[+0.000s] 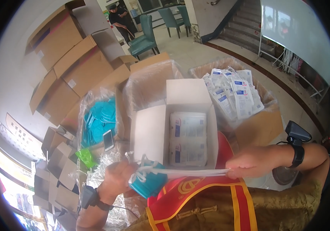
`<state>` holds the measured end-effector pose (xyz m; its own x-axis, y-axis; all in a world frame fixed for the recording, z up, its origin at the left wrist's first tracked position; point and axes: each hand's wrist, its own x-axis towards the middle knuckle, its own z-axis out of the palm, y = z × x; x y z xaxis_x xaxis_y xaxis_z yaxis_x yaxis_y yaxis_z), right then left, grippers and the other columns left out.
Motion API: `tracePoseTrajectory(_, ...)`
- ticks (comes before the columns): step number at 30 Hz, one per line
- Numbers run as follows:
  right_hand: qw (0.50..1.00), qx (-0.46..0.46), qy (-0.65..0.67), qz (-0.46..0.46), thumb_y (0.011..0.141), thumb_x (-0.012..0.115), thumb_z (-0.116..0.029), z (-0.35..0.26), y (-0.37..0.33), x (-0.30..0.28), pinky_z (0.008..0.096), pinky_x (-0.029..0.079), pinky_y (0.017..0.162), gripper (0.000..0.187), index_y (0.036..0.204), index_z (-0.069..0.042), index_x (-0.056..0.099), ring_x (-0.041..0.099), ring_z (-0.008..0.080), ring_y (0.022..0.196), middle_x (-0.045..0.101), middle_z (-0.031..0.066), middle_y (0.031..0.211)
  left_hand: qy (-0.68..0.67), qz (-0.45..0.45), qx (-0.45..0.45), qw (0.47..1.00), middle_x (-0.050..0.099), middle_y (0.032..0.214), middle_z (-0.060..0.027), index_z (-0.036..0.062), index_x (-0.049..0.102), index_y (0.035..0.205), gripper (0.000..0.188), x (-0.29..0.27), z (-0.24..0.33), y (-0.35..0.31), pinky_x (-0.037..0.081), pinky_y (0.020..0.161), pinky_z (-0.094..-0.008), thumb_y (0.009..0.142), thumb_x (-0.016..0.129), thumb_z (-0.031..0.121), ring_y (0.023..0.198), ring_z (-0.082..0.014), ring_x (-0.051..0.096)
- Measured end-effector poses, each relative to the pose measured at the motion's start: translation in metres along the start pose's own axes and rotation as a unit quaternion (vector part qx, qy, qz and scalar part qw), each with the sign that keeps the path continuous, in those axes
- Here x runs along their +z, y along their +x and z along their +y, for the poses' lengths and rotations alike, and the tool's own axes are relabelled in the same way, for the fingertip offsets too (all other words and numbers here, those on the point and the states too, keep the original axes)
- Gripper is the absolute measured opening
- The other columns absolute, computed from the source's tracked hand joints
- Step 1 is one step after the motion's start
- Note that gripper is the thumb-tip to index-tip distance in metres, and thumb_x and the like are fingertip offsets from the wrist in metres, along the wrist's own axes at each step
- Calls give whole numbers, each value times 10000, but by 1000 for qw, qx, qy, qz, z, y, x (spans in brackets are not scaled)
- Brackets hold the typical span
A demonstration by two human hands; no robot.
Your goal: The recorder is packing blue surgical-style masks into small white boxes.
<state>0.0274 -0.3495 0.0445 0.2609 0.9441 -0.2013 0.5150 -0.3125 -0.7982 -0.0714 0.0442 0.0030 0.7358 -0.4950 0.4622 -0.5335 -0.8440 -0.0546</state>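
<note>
Low in front of me, my left hand [120,175] grips a small stack of teal face masks [149,180] with looped white straps. Farther right, my right hand [246,163] is closed on the white straps [195,172], which run taut between the hands. Just beyond them stands an open white carton [149,133] holding flat white packets [188,138] in two stacks. More teal masks [100,120] lie loose in a plastic-lined box at the left. The fingertips of both hands are partly hidden.
A plastic-lined box at the right holds a heap of white packets [236,90]. A phone [108,140] lies beside a green bag [86,158] and shredded white material [105,169]. Brown cartons [76,73] are stacked along the left wall. Another person [118,19] stands near green chairs [145,36].
</note>
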Motion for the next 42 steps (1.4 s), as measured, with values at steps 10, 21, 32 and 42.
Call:
tracePoseTrajectory(10, 952, 46, 208, 219, 999, 471, -285, 36, -64, -4, 290, 400, 525, 287, 860, -51, 563, 508, 118, 606, 532, 5, 683, 149, 18, -346, 926, 624, 818, -189, 15, 620, 941, 309, -22, -69, -87, 507, 649, -435, 652, 720, 63, 758, -401, 617)
tracePoseTrajectory(21, 825, -84, 540, 146, 929, 507, -313, 52, 61, 17, 217, 421, 554, 321, 863, -6, 578, 535, 130, 675, 556, 68, 776, 22, 115, 101, 988, 562, 992, -153, 174, 642, 1121, 507, 13, 23, 17, 471, 524, -343, 621, 713, 132, 619, -263, 557)
tracePoseTrajectory(32, 864, -104, 483, 103, 954, 570, -257, 11, 86, 8, 162, 247, 432, 225, 907, -41, 612, 368, 13, 500, 540, -8, 689, 4, 133, 136, 982, 613, 917, -177, 179, 627, 1055, 465, 12, 38, 14, 451, 471, -279, 614, 773, 149, 639, -237, 611)
tracePoseTrajectory(42, 938, -119, 283, 161, 944, 596, -172, -2, 92, 23, 210, 476, 696, 215, 1113, -45, 636, 596, 70, 798, 660, 20, 964, -7, 180, 156, 971, 570, 971, -143, 232, 645, 1047, 482, 17, 41, 15, 469, 492, -268, 589, 759, 131, 638, -207, 585)
